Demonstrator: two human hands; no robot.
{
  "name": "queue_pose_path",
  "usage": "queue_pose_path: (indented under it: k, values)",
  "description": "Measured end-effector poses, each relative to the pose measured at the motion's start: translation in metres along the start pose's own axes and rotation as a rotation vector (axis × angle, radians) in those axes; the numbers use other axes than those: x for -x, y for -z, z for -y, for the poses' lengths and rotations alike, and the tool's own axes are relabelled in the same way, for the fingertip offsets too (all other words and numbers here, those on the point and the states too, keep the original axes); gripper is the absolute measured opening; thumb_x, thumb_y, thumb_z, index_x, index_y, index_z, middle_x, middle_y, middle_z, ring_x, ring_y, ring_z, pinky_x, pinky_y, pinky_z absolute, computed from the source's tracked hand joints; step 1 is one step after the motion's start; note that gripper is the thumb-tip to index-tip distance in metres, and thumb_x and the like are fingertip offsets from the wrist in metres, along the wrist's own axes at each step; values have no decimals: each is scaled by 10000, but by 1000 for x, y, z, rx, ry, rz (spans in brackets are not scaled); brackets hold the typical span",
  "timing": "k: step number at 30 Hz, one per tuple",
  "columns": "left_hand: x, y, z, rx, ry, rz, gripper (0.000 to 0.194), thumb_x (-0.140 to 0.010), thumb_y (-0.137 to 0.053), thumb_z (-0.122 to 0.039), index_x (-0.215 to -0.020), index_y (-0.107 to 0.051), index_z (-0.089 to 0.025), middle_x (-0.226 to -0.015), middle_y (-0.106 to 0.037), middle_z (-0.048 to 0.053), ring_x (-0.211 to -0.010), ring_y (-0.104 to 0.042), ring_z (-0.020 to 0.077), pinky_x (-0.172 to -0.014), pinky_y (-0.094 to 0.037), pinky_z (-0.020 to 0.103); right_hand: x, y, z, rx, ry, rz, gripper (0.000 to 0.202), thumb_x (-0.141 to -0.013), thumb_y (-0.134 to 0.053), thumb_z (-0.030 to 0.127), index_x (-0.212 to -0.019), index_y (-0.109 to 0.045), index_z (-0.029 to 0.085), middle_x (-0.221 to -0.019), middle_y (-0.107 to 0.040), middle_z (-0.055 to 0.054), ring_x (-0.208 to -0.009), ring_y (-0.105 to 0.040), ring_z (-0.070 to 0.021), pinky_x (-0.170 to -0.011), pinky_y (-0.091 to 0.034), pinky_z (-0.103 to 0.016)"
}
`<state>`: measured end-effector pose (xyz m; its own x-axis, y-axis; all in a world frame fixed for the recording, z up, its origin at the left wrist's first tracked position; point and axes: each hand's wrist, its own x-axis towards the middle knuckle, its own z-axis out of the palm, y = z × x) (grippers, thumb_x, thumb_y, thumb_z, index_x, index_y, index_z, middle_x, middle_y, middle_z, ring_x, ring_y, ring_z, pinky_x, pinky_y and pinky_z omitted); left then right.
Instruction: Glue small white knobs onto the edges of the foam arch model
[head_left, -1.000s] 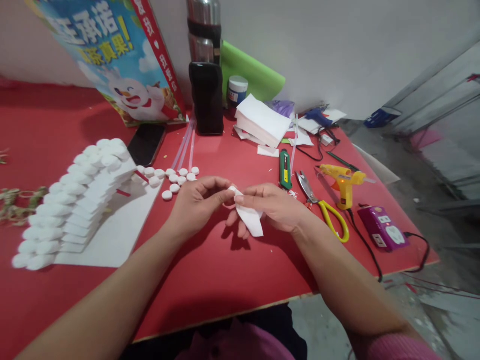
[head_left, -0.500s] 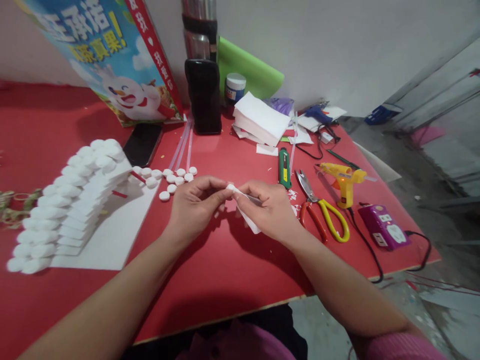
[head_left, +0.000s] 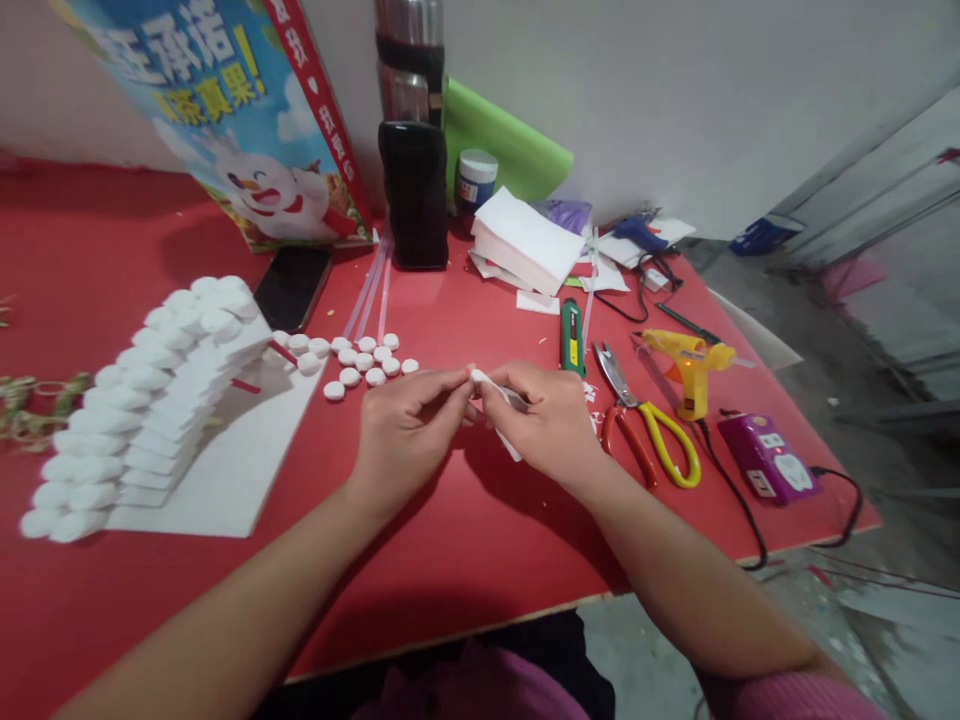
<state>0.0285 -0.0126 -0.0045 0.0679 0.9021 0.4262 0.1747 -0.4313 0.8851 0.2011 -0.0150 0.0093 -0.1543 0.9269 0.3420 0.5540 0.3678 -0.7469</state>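
Over the middle of the red table, my two hands meet at the fingertips. My right hand point(head_left: 536, 405) is closed on a folded white paper piece point(head_left: 510, 440), partly hidden by the fingers. With thumb and forefinger, my left hand point(head_left: 416, 420) pinches at the upper end of that same piece, where a small white tip point(head_left: 478, 376) shows. Just beyond my left hand lie several small round white discs point(head_left: 365, 362). At the left, a stepped white paper model point(head_left: 169, 405) lined with larger white pads rests on a white board point(head_left: 225, 490).
Right of my hands lie a green cutter point(head_left: 571, 338), red-and-yellow-handled snips point(head_left: 649, 435), a yellow glue gun point(head_left: 690, 365) and a purple power box point(head_left: 769, 458). A paper stack point(head_left: 525, 240), a standing black phone point(head_left: 412, 195) and a printed bag point(head_left: 277, 170) stand at the back.
The view has shifted slightly. My hands stay together on the white paper piece, its lower end now showing less. One more white disc is visible near my left hand.
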Motion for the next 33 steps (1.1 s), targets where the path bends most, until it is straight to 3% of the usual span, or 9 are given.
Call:
queue_pose_path:
  k: [7,10,12,16,18,21,28,33]
  values:
    - [5,0,4,-276,-241,-52,148,-967,-702,-128,-999,-837,-176,-898,-847,58,-787,-782,172,-732,-592,267,1,0,5,-95,-77,98,311,-1051,-576,372,-869,-736,179,-623,-681,5,-555,-572,-118,-581,-409,-254]
    - [3,2,2,-279,-223,-22,151,-979,-680,-144,-989,-829,-169,-905,-844,73,-818,-783,186,-787,-595,292,-1,2,5,-139,-80,135,336,-1069,-561,374,-832,-707,186,-649,-705,-1,-564,-606,-116,-586,-424,-248]
    - [0,5,1,-155,-75,27,144,-984,-681,-182,-933,-815,-172,-829,-826,60,-754,-770,176,-746,-597,288,-3,5,3,-148,-75,170,327,-1062,-572,351,-808,-695,185,-660,-715,-6,-561,-618,-114,-577,-424,-244]
    - [-11,12,7,332,380,175,115,-912,-780,-259,-833,-767,-175,-676,-781,34,-616,-752,182,-613,-616,280,-7,12,-2,-201,-61,293,336,-1074,-572,340,-801,-691,186,-686,-736,-8,-551,-636,-108,-579,-454,-238]
    - [-14,15,12,517,504,248,133,-849,-850,-277,-852,-771,-170,-668,-782,45,-591,-753,198,-580,-626,292,-9,15,-5,-238,-27,332,311,-1079,-571,333,-833,-694,189,-703,-742,-4,-567,-651,-109,-594,-473,-235]
    - [-17,16,18,596,592,303,240,-804,-901,-299,-981,-824,-156,-708,-803,73,-599,-764,212,-577,-636,304,-9,18,-6,-236,20,343,269,-1080,-568,304,-873,-696,189,-683,-722,9,-584,-662,-112,-602,-476,-232]
    - [-17,15,1,364,420,202,86,-838,-844,-247,-805,-850,-168,-702,-799,53,-655,-760,179,-664,-627,271,-9,15,-6,-274,-56,317,277,-1083,-585,346,-908,-729,187,-808,-795,-19,-586,-680,-107,-616,-504,-236]
    - [-12,13,-6,176,270,109,49,-886,-780,-224,-884,-818,-195,-755,-817,18,-701,-780,190,-728,-625,296,-9,12,-9,-326,-133,289,268,-1061,-620,393,-902,-705,195,-746,-773,-2,-534,-673,-113,-564,-482,-238]
